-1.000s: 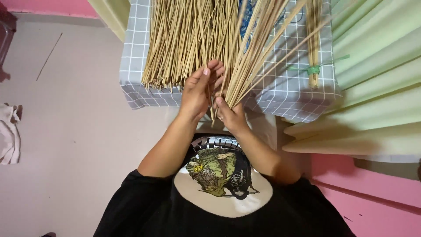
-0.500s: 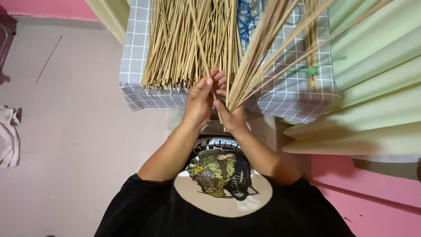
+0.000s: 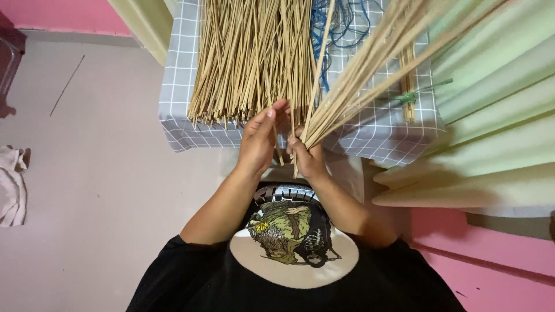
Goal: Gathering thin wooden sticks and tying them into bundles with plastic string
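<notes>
Two hands: both are seen at the near edge of a table, close together, in the head view.
Right hand point(image 3: 308, 157): its fingers are closed around the lower ends of a held bundle of sticks point(image 3: 370, 75), which fans up and to the right, lifted off the table.
Left hand point(image 3: 258, 138): it is raised just beside the right hand, fingers mostly straight and loosely together, the fingertips point(image 3: 270, 113) touching the ends of the sticks; no firm grip can be made out.
Single stick point(image 3: 321, 63): one thin stick rises steeply between the two masses of sticks, its lower end lost between the hands.
Pile of sticks point(image 3: 251, 58): a broad layer of pale sticks lies flat on the table, its ends reaching the near edge just above the left hand.
Table cover point(image 3: 179, 98): a grey cloth with a white grid is draped over the table.
Blue cord point(image 3: 341, 26): a loose tangle lies on the cloth behind the sticks.
Small tied bundle point(image 3: 408, 86): a few sticks bound with a green tie lie at the right side of the cloth.
White cloth point(image 3: 11, 185): it lies crumpled on the floor, far to the left.
</notes>
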